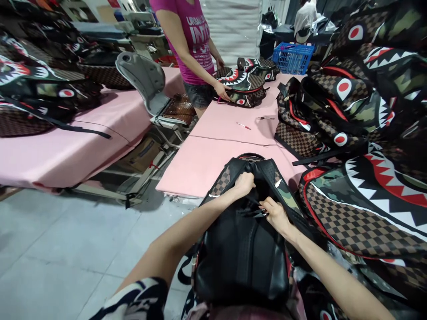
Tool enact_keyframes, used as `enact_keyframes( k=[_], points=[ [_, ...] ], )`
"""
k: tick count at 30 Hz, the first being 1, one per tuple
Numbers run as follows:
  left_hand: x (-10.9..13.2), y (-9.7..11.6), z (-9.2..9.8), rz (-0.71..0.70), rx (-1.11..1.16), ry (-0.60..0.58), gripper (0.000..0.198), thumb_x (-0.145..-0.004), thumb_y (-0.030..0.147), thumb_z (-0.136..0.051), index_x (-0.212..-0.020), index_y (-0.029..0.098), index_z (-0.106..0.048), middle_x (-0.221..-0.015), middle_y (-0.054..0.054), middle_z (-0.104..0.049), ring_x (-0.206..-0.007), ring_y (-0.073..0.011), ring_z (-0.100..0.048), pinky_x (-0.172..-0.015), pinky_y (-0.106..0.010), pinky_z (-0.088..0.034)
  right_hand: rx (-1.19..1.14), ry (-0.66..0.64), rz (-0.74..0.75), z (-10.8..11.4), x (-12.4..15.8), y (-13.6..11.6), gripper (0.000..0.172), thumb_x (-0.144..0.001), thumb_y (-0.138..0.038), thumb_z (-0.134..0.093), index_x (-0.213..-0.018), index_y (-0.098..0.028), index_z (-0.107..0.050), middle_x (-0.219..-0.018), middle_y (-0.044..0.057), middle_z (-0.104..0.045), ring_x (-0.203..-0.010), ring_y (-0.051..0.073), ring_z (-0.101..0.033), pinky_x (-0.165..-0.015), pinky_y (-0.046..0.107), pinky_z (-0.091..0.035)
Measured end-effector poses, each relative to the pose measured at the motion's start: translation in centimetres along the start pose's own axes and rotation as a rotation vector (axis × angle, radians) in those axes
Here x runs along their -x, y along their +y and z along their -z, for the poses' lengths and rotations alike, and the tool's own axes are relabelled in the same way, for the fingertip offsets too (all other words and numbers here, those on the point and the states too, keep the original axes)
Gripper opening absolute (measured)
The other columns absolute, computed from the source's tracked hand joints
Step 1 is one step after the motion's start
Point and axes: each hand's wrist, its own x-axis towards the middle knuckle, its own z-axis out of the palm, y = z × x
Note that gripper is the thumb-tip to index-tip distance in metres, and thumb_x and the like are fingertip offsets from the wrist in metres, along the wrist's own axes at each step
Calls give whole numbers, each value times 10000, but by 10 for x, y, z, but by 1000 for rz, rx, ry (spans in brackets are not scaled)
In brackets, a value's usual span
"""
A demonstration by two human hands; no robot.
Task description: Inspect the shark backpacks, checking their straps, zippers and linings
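A backpack with a black padded back, brown checker and camouflage panels lies back-up at the near edge of the pink table. My left hand is closed on the top of the backpack near its straps. My right hand pinches a small dark metal piece, perhaps a zipper pull or scissors, against the back panel. Both forearms reach in from below.
Several shark-mouth backpacks pile up at the right, more on the left pink table. A person in a pink shirt handles another backpack across the table. Two pens lie mid-table. A blue crate stands behind.
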Motion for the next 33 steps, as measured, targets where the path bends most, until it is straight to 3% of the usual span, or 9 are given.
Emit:
enact_keyframes(
  k=[5,13,19,22,25,29,33],
  points=[
    [-17,10,-20,31,-96,-15,152,-732,246,-626,-810,127,-681,-897,-157,-674,-935,-277,-623,-793,-348,-455,48,-28,-10,0,-4,5,253,-843,-58,-420,-945,-173,-621,-819,44,-589,-692,139,-603,-623,231,-462],
    [-30,7,-23,2,-41,-49,162,-675,122,-557,-777,136,-682,-870,-143,-680,-938,-281,-623,-819,-368,-452,35,-56,17,-3,-10,11,281,-824,-35,-384,-942,-134,-619,-814,65,-599,-687,156,-616,-631,254,-485],
    [-16,-10,-23,11,197,-90,150,-670,172,-541,-715,137,-680,-551,-19,-632,-578,-140,-619,-566,-201,-448,-246,-103,43,22,-26,43,439,-743,15,-380,-1076,-178,-590,-1008,79,-609,-906,161,-615,-783,274,-496],
    [-7,-18,-23,51,298,-74,178,-683,183,-517,-727,122,-677,-553,-10,-633,-507,-100,-568,-471,-163,-389,-118,-109,-93,40,-44,55,397,-760,-81,-485,-1143,-158,-558,-1036,108,-607,-973,224,-586,-844,347,-474],
    [-3,-21,-23,92,333,-41,157,-664,167,-525,-681,115,-673,-551,-7,-625,-462,-84,-508,-430,-164,-343,48,-118,-183,48,-58,55,468,-769,-250,-587,-1214,-144,-490,-1060,129,-596,-989,269,-560,-858,396,-448],
    [-5,-21,-22,131,298,15,113,-657,147,-562,-665,105,-667,-560,-12,-611,-483,-89,-506,-452,-177,-349,112,-147,-235,46,-63,50,249,-820,-268,-522,-1049,-172,-547,-944,91,-608,-887,233,-570,-786,344,-443],
    [-5,-15,-22,120,221,70,177,-762,196,-541,-858,131,-675,-726,-35,-658,-643,-116,-597,-561,-187,-405,60,-178,-239,41,-57,50,135,-819,-241,-520,-929,-175,-563,-867,67,-598,-827,202,-564,-756,306,-427]
  ],
)
